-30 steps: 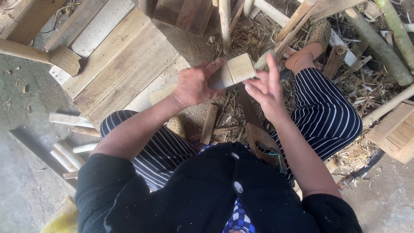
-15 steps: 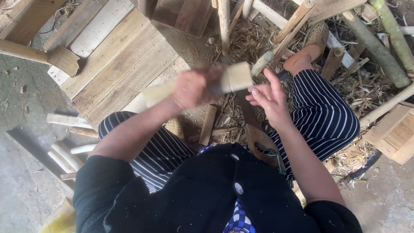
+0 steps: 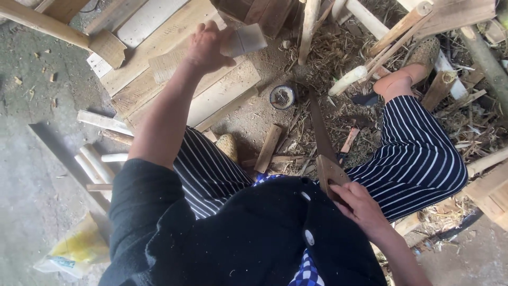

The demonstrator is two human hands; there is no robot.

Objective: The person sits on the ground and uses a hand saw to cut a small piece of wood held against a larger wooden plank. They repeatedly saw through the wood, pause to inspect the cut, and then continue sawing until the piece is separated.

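While the left hand (image 3: 207, 48) is clamped on a wood block (image 3: 244, 39) held out over the planks (image 3: 211, 95), the right hand (image 3: 360, 204) closes on the saw handle (image 3: 329, 175) — looks like sawing's next, needs the block steadied.

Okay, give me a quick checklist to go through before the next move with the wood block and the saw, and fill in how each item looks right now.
1. Left hand has the wood block gripped: ok, fingers wrap one end, held up over the planks.
2. Right hand on the saw: ok, fingers rest on its wooden handle; a full grip cannot be told.
3. Saw blade clear of the legs: ok, it lies on the ground between the striped trousers.
4. Small round tin out of the way: ok, it sits apart from the blade tip.
5. Ground clear of scraps: not ok, offcuts and shavings lie around the saw.
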